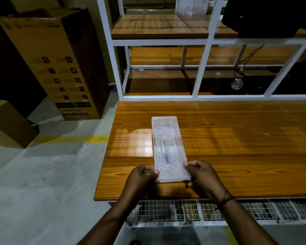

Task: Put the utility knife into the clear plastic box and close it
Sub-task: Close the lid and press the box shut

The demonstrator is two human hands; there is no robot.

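Both hands' grip [143, 175] [200, 174] on clear plastic box [168, 149]

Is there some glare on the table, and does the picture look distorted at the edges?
Head view: a bright glare patch lies on the wooden table just left of the clear plastic box; the white shelf frame bends from wide-angle distortion; the corners are dark.

You have a single head-mounted wide-angle view, angled forward and down. It looks over the near edge of the wooden table [237, 138], close enough that both forearms enter from the bottom. The white shelving frame [201, 68] faces you beyond; floor fills the left side.
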